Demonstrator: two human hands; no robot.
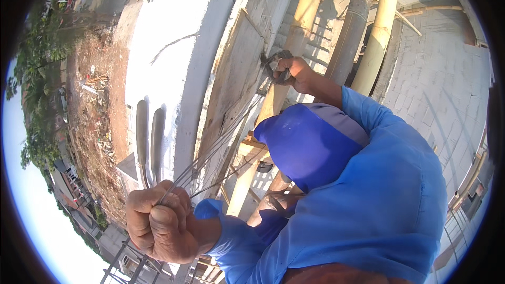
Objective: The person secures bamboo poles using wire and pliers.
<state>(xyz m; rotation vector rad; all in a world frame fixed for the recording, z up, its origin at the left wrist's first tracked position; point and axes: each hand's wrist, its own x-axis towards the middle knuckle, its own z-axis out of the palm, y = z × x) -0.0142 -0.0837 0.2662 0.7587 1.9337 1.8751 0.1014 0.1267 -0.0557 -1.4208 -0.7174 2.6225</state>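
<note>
Handling of thin wires (225,137), judged to be partway along. The strands run diagonally across the middle of the frame, already drawn out between the two hands; no finished tie or cut end can be made out, so fastening or trimming probably remains. The left hand (163,223), lower left, is a closed fist around the wires; a tool with two long handles (141,131) rises from it, its working end hidden. The right hand (299,73), upper centre, is curled around a dark coil (269,67), apparently of wire.

Materials: the wires are slender, grey and slightly bowed; the handles are smooth, dull grey cylinders on narrower metal shanks. The wooden board (231,84) behind is flat, rough-grained and weathered, beside a sunlit white slab (158,37). Round, jointed bamboo poles (379,37) cross the upper right; smooth purple cloth (310,142) bulges at centre.
</note>
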